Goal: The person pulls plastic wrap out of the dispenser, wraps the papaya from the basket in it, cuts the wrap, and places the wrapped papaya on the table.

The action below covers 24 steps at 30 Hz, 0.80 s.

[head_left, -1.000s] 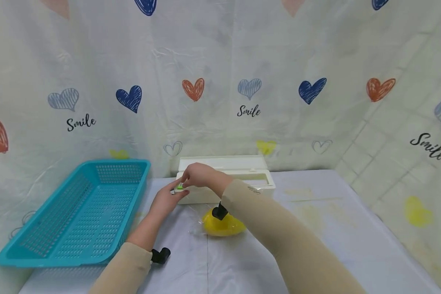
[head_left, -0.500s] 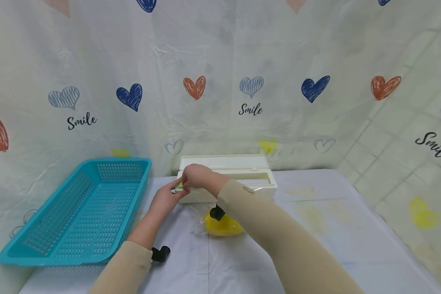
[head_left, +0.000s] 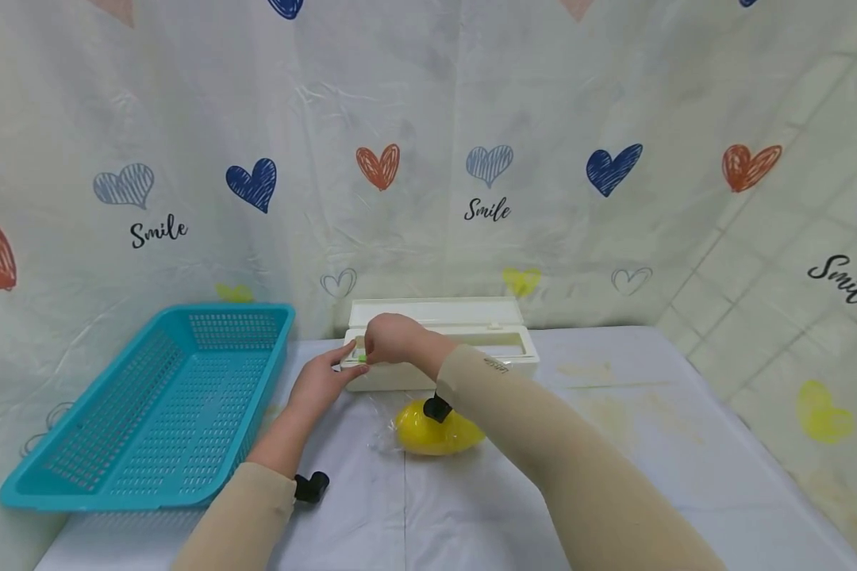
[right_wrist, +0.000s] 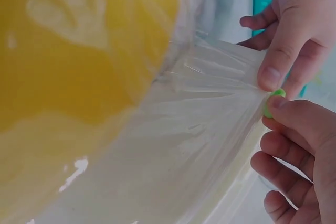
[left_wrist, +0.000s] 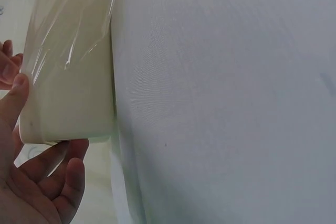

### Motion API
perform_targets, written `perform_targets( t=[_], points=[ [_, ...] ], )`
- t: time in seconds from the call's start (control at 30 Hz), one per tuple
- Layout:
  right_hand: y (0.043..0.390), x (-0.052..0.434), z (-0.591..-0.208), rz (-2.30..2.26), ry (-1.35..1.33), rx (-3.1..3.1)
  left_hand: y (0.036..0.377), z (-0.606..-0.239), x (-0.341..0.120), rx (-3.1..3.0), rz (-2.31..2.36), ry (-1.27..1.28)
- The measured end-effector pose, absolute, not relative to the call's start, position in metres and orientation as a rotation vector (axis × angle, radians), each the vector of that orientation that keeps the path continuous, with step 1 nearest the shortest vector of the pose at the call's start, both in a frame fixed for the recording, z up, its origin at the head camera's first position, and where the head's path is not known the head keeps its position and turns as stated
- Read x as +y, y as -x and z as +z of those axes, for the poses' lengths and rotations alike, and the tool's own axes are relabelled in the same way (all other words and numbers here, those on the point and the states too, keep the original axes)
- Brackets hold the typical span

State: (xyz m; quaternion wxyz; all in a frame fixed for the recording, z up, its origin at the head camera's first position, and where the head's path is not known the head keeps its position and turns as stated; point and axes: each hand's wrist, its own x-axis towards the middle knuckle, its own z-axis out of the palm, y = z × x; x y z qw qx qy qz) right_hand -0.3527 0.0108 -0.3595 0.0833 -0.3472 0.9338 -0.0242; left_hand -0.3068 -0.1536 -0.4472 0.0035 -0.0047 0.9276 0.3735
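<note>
Heart-printed plastic sheeting (head_left: 428, 159) hangs behind a white-covered tabletop (head_left: 614, 444), with "Smile" written in black script under several hearts: at left, at centre and at the right edge of the head view. Just above centre of that view a cream cling-film dispenser box (head_left: 471, 349) lies with its lid raised. Both hands meet at its left end. The right hand (head_left: 389, 339) pinches a small green slider tab (right_wrist: 274, 100) between thumb and finger, with a sheet of clear cling film (right_wrist: 210, 114) stretched from the box beside it. The left hand (head_left: 321, 382) holds the box's left end, thumb on one side and fingers curled under it in the left wrist view. A yellow, film-covered object (head_left: 439, 432) lies on the tabletop just in front of the box. At left sits a turquoise perforated basket (head_left: 157, 404).
</note>
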Motion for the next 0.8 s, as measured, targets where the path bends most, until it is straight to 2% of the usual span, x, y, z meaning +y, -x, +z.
perform_targets(
  t=[0.8],
  points=[
    [0.3539, 0.0196, -0.3591, -0.050, 1.035, 2.798, 0.3054, -0.4426, -0.1562, 2.836, 1.229, 0.069]
  ],
)
